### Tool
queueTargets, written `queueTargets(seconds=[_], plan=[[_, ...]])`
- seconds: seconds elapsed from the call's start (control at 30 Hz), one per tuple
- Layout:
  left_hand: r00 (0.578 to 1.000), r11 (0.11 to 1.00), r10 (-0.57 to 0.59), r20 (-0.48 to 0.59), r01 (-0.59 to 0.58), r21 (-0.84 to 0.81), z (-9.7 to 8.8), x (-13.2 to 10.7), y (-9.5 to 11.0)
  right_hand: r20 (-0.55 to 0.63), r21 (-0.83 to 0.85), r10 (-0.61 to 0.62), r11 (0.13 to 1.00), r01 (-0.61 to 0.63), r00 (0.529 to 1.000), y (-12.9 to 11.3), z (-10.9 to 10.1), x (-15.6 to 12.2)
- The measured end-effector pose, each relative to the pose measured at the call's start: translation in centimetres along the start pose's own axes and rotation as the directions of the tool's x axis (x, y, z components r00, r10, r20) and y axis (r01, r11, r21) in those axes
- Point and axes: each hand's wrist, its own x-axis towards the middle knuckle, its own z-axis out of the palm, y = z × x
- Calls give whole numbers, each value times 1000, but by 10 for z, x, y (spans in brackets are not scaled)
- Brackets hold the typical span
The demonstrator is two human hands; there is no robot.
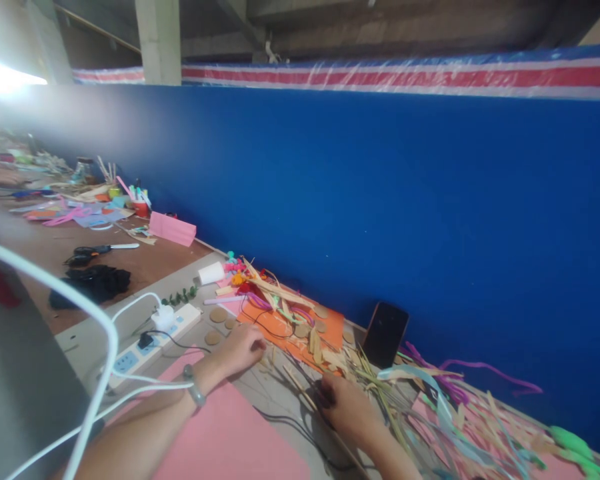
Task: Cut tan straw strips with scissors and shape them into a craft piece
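Observation:
My left hand [240, 350] rests on the table beside small round cardboard discs [218, 315], its fingers curled down among straw strips. A bracelet [195, 388] circles that wrist. My right hand [347, 407] lies lower right, fingers closed over thin dark sticks and straw strips [300, 393]; what exactly it grips is hidden. A pink paper sheet [230, 433] lies under my left forearm. An orange sheet [300, 330] with a heap of straw, ribbon and coloured bits lies just beyond both hands.
A dark phone [385, 333] leans on the blue partition [380, 200]. A white power strip [150, 343] with cables lies at left. Further left are a glue gun [97, 252], black cloth [93, 283], a pink box [173, 229]. Ribbons and paper strips [480, 413] pile at right.

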Motion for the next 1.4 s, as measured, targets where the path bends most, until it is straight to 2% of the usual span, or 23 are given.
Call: queueTargets(seconds=[0.2, 0.4, 0.5, 0.6, 0.67, 0.73, 0.8, 0.87, 0.97, 1.17, 1.3, 1.4], plan=[[999, 994, -47, -24, 49, 94, 14, 0, 21, -34, -19, 36, 999, -37, 999, -1, -3, -1], [996, 983, -88, -35, 92, 160, 23, 0, 22, -65, -16, 35, 999, -36, 997, -4, -8, -4], [993, 984, -109, -39, 114, 137, 28, 3, 16, -120, 61, 32, 998, -25, 992, -3, -8, -3], [989, 987, -124, -80, 132, 96, 32, 5, 11, -165, 243, 54, 970, -12, 985, -4, -6, -1], [987, 989, -145, -74, 145, -5, 33, 5, 11, -194, 432, 56, 901, 34, 979, -7, -5, 1], [986, 969, -166, -11, 161, -187, 32, 4, 13, -215, 631, 45, 769, 104, 975, -11, -3, 2], [985, 909, -144, 96, 170, -381, 31, 1, 18, -209, 765, 25, 628, 147, 978, -16, -2, 2], [980, 832, -98, 175, 177, -526, 31, -3, 23, -203, 822, 4, 545, 168, 979, -20, -1, 1], [972, 774, -49, 229, 182, -607, 31, -6, 29, -236, 840, -6, 501, 207, 972, -24, 0, -1], [964, 759, -25, 264, 190, -623, 28, -10, 34, -250, 872, 6, 436, 223, 968, -31, -1, -4], [973, 667, -51, 226, 201, -718, 25, -11, 37, -228, 897, 12, 393, 205, 974, -30, -2, -3], [977, 608, -163, 134, 207, -766, 22, -11, 41, -197, 927, 35, 330, 175, 980, -30, -5, -3]])
